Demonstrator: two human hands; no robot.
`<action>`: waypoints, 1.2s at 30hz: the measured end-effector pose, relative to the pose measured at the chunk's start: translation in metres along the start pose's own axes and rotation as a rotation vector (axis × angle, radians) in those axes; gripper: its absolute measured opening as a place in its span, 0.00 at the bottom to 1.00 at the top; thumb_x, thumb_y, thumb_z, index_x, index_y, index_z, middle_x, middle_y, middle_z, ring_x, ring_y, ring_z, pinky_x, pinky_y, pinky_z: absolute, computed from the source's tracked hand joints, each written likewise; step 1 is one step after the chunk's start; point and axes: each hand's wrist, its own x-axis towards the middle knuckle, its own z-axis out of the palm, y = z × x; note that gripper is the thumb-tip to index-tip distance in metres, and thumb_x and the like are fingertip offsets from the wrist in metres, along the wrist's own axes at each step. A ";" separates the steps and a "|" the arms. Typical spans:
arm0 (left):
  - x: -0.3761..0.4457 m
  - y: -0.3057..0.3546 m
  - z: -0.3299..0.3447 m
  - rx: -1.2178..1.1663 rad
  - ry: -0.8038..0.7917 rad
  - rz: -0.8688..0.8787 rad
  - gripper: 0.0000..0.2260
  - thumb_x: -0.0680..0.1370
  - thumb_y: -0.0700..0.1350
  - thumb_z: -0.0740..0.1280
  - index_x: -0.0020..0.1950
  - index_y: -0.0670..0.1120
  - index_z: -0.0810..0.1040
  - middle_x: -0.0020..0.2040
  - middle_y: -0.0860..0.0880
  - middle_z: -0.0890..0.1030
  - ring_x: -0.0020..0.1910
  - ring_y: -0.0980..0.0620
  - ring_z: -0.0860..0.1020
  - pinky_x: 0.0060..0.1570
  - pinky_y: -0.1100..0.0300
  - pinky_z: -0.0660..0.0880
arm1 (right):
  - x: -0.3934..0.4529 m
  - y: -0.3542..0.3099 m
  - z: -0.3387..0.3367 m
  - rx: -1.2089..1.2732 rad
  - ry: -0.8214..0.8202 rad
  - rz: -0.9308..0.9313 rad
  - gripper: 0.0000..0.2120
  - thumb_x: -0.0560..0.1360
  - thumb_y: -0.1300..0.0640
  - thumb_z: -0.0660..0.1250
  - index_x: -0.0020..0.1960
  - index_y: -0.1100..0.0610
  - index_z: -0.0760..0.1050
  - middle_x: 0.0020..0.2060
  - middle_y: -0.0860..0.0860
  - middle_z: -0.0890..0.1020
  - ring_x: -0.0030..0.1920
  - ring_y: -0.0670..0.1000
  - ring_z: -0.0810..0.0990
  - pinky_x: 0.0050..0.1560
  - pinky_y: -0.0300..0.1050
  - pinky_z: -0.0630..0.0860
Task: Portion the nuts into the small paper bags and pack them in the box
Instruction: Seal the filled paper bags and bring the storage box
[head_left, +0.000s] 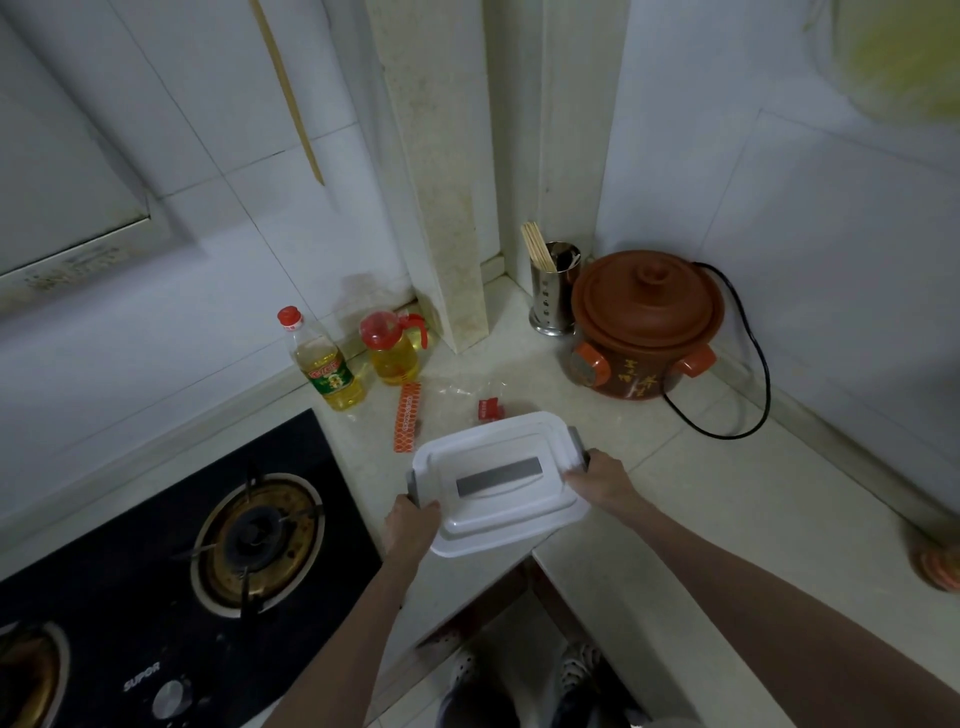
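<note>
A white plastic box (498, 483) with a closed lid, grey side clasps and a grey strip on top sits at the inner corner of the pale countertop (701, 509). My left hand (410, 530) grips its near-left end by the clasp. My right hand (597, 480) grips the right end at the other clasp. Just behind the box lie an orange net-patterned packet (408, 423) and a clear plastic bag with a red label (488, 402). No nuts or paper bags show; the box's inside is hidden.
A black gas hob (171, 571) fills the counter to the left. Two oil bottles (324, 364) (390, 349) stand against the back wall. A brown clay cooker (644, 325) with a black cord and a steel chopstick holder (551, 291) occupy the right corner.
</note>
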 end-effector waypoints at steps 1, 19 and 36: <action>0.001 0.001 0.000 -0.001 -0.002 -0.004 0.14 0.78 0.45 0.65 0.59 0.37 0.73 0.53 0.41 0.78 0.49 0.45 0.76 0.45 0.55 0.71 | 0.000 0.001 0.000 0.013 0.000 0.000 0.21 0.75 0.54 0.65 0.64 0.63 0.71 0.58 0.58 0.78 0.58 0.57 0.77 0.54 0.46 0.74; -0.004 0.001 -0.001 0.220 0.155 0.155 0.10 0.76 0.44 0.67 0.35 0.45 0.76 0.29 0.50 0.76 0.26 0.54 0.76 0.24 0.64 0.69 | -0.002 -0.007 0.009 -0.414 0.179 -0.114 0.15 0.77 0.52 0.61 0.56 0.61 0.76 0.52 0.57 0.80 0.52 0.56 0.80 0.49 0.45 0.75; 0.002 -0.004 -0.003 0.190 0.018 0.201 0.09 0.80 0.45 0.62 0.48 0.39 0.74 0.41 0.43 0.80 0.39 0.44 0.82 0.43 0.48 0.82 | 0.001 -0.007 0.005 -0.175 0.007 -0.024 0.19 0.80 0.53 0.56 0.64 0.66 0.68 0.60 0.62 0.75 0.58 0.60 0.77 0.55 0.50 0.73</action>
